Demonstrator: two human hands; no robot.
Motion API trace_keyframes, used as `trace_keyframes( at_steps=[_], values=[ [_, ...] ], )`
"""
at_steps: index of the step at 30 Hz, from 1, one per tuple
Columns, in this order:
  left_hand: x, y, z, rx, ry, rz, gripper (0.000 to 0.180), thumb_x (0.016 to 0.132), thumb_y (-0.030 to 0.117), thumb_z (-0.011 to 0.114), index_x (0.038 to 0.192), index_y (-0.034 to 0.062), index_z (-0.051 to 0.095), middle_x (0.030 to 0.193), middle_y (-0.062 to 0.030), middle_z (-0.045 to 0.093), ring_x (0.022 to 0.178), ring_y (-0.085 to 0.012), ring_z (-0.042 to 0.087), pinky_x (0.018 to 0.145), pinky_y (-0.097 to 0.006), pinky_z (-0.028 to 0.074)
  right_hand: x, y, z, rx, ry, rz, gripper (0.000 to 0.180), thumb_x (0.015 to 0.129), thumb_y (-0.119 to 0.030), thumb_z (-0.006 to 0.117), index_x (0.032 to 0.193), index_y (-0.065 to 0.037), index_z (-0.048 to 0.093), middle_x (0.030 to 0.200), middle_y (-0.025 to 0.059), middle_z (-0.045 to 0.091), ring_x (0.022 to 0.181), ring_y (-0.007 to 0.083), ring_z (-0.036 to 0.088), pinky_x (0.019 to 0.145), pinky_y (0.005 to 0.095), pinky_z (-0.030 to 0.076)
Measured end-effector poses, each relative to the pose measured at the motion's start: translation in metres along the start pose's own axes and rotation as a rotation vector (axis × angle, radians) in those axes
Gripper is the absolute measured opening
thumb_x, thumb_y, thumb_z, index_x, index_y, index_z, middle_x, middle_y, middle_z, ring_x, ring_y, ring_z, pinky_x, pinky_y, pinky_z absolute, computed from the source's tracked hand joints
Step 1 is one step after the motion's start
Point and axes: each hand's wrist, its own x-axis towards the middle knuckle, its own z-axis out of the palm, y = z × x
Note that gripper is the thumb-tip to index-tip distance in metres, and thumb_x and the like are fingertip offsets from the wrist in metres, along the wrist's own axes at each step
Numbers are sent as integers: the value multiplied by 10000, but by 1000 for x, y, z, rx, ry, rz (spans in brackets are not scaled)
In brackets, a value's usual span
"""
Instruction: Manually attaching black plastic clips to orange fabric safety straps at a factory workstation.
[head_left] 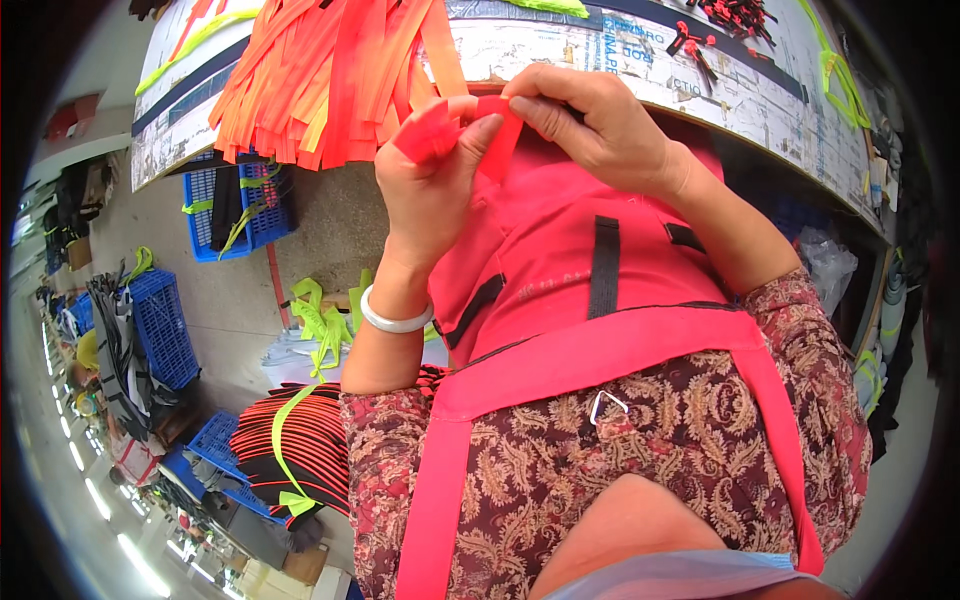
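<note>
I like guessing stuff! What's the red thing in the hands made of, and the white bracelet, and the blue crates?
The red garment looks like thin woven fabric, matte, since it folds softly in both hands, left and right. The white bracelet looks smooth and glossy, perhaps jade or plastic. The blue crates look like rigid moulded plastic with open grid walls.

The orange strips [330,70] are cut off by the top edge.

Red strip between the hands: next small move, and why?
Probably pull the red strip flat between the hands. The left hand pinches its folded end, the right hand pinches right beside it, and the piece looks bunched above the red garment, short of the table edge.
</note>
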Motion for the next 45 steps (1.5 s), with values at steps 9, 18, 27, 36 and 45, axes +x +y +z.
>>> trace_keyframes(
  at_steps=[9, 18, 27, 36, 45],
  values=[
    [-13, -8, 2, -410, -213, -517, 52, 837, 37, 670, 861, 3, 639, 741, -6, 614, 643, -82, 538, 575, -239, 441, -16, 4, 4, 54, -214, 193, 163, 903, -132, 538, 833, 15, 554, 657, 90, 512, 586, 159, 487, 550, 282, 392],
    [-14, -18, 8, -388, -263, -417, 87, 915, 75, 584, 885, -2, 612, 746, -2, 602, 684, -68, 547, 621, -224, 456, -26, 44, 18, 1036, 63, 892, 360, 974, -368, 483, 971, -21, 576, 756, -13, 498, 519, 21, 339, 430, 175, 255],
    [-31, -29, 35, -544, -519, -817, 108, 868, 79, 642, 943, 4, 624, 749, -32, 625, 654, -97, 582, 598, -240, 470, -21, 48, 24, 1125, 185, 735, 242, 994, -271, 442, 952, -49, 527, 712, -35, 431, 474, 18, 304, 411, 171, 246],
    [-33, -25, 20, -642, -280, -742, 106, 865, 64, 656, 932, -17, 645, 692, -30, 622, 621, -97, 593, 577, -233, 477, -21, 84, -19, 1035, 171, 728, 255, 975, -260, 487, 906, -35, 584, 598, -57, 374, 426, 22, 233, 388, 180, 202],
    [-43, -18, 23, -446, -206, -647, 105, 876, 65, 645, 934, -21, 662, 700, -13, 616, 634, -70, 568, 586, -209, 452, -39, 32, 8, 701, -91, 793, 306, 925, -318, 592, 1014, -32, 658, 714, -37, 554, 474, 3, 329, 414, 181, 222]
  ],
)
